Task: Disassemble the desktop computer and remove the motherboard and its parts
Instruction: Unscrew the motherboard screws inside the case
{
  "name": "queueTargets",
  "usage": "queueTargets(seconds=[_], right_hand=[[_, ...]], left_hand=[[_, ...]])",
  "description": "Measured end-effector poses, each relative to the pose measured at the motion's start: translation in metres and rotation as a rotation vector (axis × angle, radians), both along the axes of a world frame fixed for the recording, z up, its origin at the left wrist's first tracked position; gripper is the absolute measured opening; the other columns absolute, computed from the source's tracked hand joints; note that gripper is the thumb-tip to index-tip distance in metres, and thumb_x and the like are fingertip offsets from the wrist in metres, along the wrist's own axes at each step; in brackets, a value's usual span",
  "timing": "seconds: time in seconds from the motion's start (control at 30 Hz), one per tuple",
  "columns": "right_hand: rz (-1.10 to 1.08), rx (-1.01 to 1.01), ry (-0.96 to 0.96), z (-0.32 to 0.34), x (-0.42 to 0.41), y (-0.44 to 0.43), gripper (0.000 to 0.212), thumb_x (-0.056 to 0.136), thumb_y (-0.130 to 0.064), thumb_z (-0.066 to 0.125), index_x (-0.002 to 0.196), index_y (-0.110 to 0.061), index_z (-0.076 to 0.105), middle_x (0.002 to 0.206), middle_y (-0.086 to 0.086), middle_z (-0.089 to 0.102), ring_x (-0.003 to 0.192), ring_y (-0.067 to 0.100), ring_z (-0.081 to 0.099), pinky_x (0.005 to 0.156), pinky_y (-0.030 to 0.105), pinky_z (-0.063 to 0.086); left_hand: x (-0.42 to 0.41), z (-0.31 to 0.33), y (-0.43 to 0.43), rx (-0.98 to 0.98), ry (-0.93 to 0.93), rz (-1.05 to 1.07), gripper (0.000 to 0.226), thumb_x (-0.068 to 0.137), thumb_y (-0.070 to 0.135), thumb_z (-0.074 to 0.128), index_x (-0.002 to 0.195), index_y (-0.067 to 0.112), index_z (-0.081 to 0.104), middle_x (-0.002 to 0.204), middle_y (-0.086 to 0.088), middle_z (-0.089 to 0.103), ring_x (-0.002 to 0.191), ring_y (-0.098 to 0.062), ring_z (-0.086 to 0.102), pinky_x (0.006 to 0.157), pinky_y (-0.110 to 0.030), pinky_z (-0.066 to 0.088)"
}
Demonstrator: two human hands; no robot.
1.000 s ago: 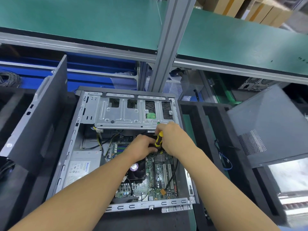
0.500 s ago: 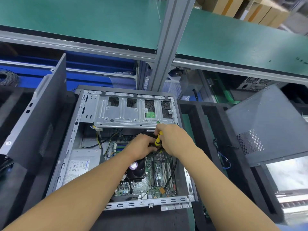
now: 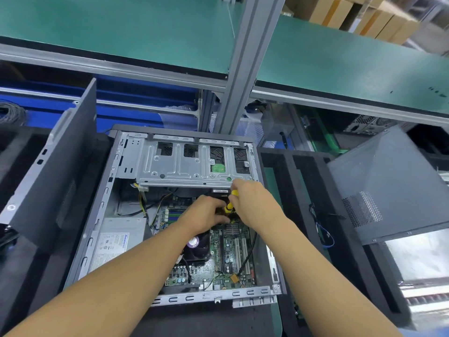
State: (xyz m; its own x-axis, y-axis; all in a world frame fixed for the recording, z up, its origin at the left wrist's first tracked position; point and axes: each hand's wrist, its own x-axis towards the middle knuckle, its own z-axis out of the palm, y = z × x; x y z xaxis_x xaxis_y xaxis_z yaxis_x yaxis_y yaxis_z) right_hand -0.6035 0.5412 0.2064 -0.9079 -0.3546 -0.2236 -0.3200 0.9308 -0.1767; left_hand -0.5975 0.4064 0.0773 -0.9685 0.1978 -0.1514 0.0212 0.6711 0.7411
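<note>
An open desktop case (image 3: 102, 215) lies flat in front of me, its green motherboard (image 3: 228, 259) exposed in the lower half. A silver drive cage (image 3: 184, 164) spans the case's far end. My right hand (image 3: 257, 203) grips a yellow-and-black screwdriver (image 3: 229, 206), held upright just below the cage. My left hand (image 3: 206, 215) sits beside it with fingers curled around the screwdriver's lower part over the board. The tip and whatever it touches are hidden by both hands. A black CPU fan (image 3: 196, 246) shows under my left wrist.
A grey power supply (image 3: 116, 242) fills the case's left side. A detached side panel (image 3: 56, 171) leans at the left, another grey panel (image 3: 388, 188) lies at the right. Black foam trays (image 3: 298, 190) flank the case. A metal post (image 3: 243, 59) and green shelves rise behind.
Both hands stay on the screwdriver at nearly the same spot. The view has drifted slightly; nothing has come loose.
</note>
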Motion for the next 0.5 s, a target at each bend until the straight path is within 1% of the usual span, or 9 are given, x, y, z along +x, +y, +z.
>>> queueTargets(seconds=[0.07, 0.13, 0.2, 0.23, 0.3, 0.33, 0.4, 0.47, 0.5], right_hand=[[0.031, -0.037, -0.041, 0.0023, -0.0028, 0.0034, 0.024, 0.097, -0.014, 0.054, 0.120, -0.020, 0.059, 0.117, 0.009, 0.055, 0.094, 0.025, 0.056, 0.073, 0.032, 0.045], [0.062, -0.036, -0.081, 0.0037, -0.0030, 0.0048, 0.031, 0.092, -0.008, 0.058, 0.119, -0.023, 0.062, 0.116, 0.007, 0.050, 0.088, 0.021, 0.049, 0.073, 0.030, 0.043], [0.077, -0.077, -0.097, 0.0029, -0.0003, 0.0041, 0.030, 0.093, -0.012, 0.059, 0.121, -0.023, 0.062, 0.118, 0.008, 0.049, 0.095, 0.024, 0.053, 0.079, 0.030, 0.045], [0.057, -0.126, -0.090, 0.0021, 0.0018, 0.0031, 0.028, 0.095, -0.017, 0.058, 0.122, -0.023, 0.061, 0.118, 0.008, 0.049, 0.100, 0.026, 0.055, 0.081, 0.031, 0.046], [-0.012, -0.172, -0.025, 0.0005, 0.0046, 0.0013, 0.024, 0.099, -0.030, 0.055, 0.120, -0.020, 0.059, 0.115, 0.007, 0.052, 0.100, 0.028, 0.058, 0.077, 0.033, 0.045], [-0.034, -0.134, 0.022, 0.0001, 0.0043, 0.0008, 0.024, 0.100, -0.035, 0.054, 0.116, -0.018, 0.059, 0.112, 0.007, 0.055, 0.098, 0.028, 0.059, 0.073, 0.032, 0.044], [-0.035, -0.061, 0.078, -0.0009, 0.0025, 0.0002, 0.025, 0.100, -0.038, 0.052, 0.107, -0.015, 0.059, 0.105, 0.009, 0.060, 0.094, 0.030, 0.061, 0.067, 0.031, 0.039], [0.006, -0.076, 0.059, 0.0006, 0.0014, -0.0008, 0.022, 0.101, -0.034, 0.053, 0.107, -0.014, 0.061, 0.105, 0.009, 0.061, 0.097, 0.029, 0.059, 0.068, 0.031, 0.039], [0.032, -0.089, 0.039, 0.0014, 0.0010, -0.0008, 0.020, 0.101, -0.030, 0.053, 0.110, -0.015, 0.062, 0.108, 0.008, 0.060, 0.100, 0.028, 0.058, 0.071, 0.031, 0.041]], left_hand=[[-0.0002, 0.0005, -0.0016, 0.005, 0.006, -0.023, 0.016, 0.086, 0.031, 0.076, 0.098, 0.021, 0.075, 0.071, 0.004, 0.065, 0.064, -0.014, 0.052, 0.059, -0.028, 0.037], [-0.0004, 0.0006, -0.0021, 0.005, 0.003, -0.016, 0.009, 0.087, 0.029, 0.074, 0.091, 0.020, 0.075, 0.061, 0.011, 0.058, 0.055, -0.005, 0.047, 0.058, -0.028, 0.035], [-0.0003, 0.0001, -0.0013, 0.000, -0.006, -0.005, 0.010, 0.085, 0.028, 0.076, 0.085, 0.018, 0.074, 0.059, 0.011, 0.057, 0.055, -0.003, 0.047, 0.059, -0.029, 0.037], [0.0000, 0.0004, -0.0011, 0.003, -0.012, -0.001, 0.011, 0.084, 0.027, 0.077, 0.085, 0.016, 0.075, 0.063, 0.007, 0.062, 0.058, -0.007, 0.052, 0.060, -0.030, 0.041], [-0.0002, -0.0011, -0.0016, 0.017, -0.024, 0.010, 0.010, 0.080, 0.027, 0.081, 0.081, 0.020, 0.075, 0.072, 0.000, 0.069, 0.066, -0.015, 0.060, 0.064, -0.030, 0.047], [-0.0001, -0.0015, -0.0017, 0.021, -0.025, 0.017, 0.012, 0.079, 0.028, 0.082, 0.073, 0.025, 0.072, 0.072, 0.001, 0.068, 0.065, -0.013, 0.058, 0.062, -0.029, 0.045], [0.0000, -0.0018, -0.0010, 0.019, -0.020, 0.033, 0.031, 0.076, 0.030, 0.084, 0.061, 0.035, 0.058, 0.065, 0.007, 0.061, 0.057, -0.006, 0.050, 0.056, -0.027, 0.036], [-0.0009, -0.0013, -0.0011, 0.011, -0.012, 0.031, 0.036, 0.076, 0.032, 0.084, 0.060, 0.038, 0.052, 0.061, 0.011, 0.056, 0.054, -0.002, 0.046, 0.053, -0.023, 0.032], [-0.0008, -0.0001, -0.0012, 0.008, -0.012, 0.021, 0.031, 0.076, 0.033, 0.083, 0.063, 0.037, 0.055, 0.062, 0.012, 0.057, 0.055, -0.001, 0.046, 0.052, -0.022, 0.031]])
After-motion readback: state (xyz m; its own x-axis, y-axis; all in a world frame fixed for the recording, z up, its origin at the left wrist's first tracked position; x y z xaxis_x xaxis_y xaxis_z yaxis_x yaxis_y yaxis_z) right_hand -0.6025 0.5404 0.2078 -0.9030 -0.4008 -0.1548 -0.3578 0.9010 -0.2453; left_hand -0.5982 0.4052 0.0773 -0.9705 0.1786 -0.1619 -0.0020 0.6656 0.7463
